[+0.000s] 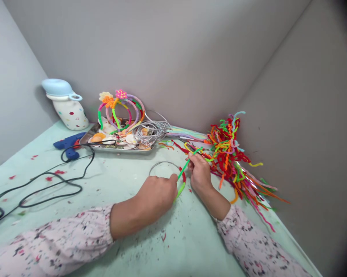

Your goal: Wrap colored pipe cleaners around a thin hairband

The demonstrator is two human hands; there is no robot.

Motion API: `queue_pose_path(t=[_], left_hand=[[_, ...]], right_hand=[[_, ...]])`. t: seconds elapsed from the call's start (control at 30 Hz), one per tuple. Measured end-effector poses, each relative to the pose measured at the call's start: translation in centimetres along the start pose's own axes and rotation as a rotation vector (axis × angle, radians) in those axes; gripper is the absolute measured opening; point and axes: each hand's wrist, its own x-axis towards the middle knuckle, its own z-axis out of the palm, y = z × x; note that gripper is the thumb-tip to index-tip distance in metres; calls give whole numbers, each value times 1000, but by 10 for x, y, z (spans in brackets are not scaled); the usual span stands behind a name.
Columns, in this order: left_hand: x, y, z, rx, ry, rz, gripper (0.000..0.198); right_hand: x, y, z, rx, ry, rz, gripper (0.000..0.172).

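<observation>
My left hand (157, 196) is closed, knuckles up, around a thin wire hoop (163, 162). A stretch of the hoop is wrapped in red and light green fuzzy stem, and its near part is hidden by my fist. A green pipe cleaner (184, 167) runs from my left thumb up to the right. My right hand (201, 173) pinches that pipe cleaner near its far end between thumb and fingers. Just beyond the right fingers lie loose red and yellow pipe cleaners.
At right is a tangled heap of colourful pipe cleaners (229, 150). A metal tray (124, 151) holds scraps, wire coils (153, 129) and flowered headbands (138, 104). Leftward are a blue glue gun (71, 144), its black cord (81, 181) and a bottle (69, 109). Walls enclose the table.
</observation>
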Motion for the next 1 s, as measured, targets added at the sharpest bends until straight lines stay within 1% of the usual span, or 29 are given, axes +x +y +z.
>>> queue_pose_path(t=[0.07, 0.13, 0.17, 0.2, 0.23, 0.27, 0.33, 0.37, 0.43, 0.5, 0.6, 0.73, 0.8, 0.87, 0.93, 1.0], left_hand=[[-2, -1, 3, -41, 51, 16, 18], [-1, -4, 3, -137, 95, -10, 18], [2, -5, 2, -207, 98, -36, 20], [4, -7, 1, -323, 82, -33, 20], [8, -9, 0, -486, 35, -14, 20], [11, -10, 0, -682, -49, -11, 20], [18, -13, 0, -1043, -194, -57, 28], [21, -14, 0, -1178, -254, -90, 32], [24, -15, 2, -1387, -310, -164, 37], [24, -15, 3, -1510, -319, -200, 37], [22, -15, 2, -1563, -302, -207, 32], [21, -15, -1, -1532, -233, -233, 28], [21, -15, -1, -1519, -207, -251, 26], [20, -14, -1, -1513, -214, -253, 24], [20, -14, 0, -1492, -235, -236, 24], [20, -14, 1, -1436, -221, -223, 25]], right_hand=[[0, 0, 0, -17, -5, 0, 28], [1, 0, 0, 10, -7, 19, 27], [2, -1, 0, 35, -5, 36, 27], [2, -1, 1, 60, -3, 55, 27], [2, -2, 1, 82, -7, 72, 27], [0, -3, 2, 98, -19, 86, 28], [-4, -5, 5, 118, -75, 103, 29], [-6, -6, 6, 128, -116, 115, 29], [-12, -7, 9, 130, -190, 144, 29], [-17, -8, 11, 110, -232, 155, 29], [-19, -9, 12, 92, -256, 136, 29], [-15, -12, 11, 161, -241, 131, 25], [-13, -13, 11, 211, -199, 140, 25], [-9, -13, 9, 242, -145, 155, 26], [-6, -12, 8, 241, -92, 157, 27], [-3, -10, 6, 209, -52, 127, 28]])
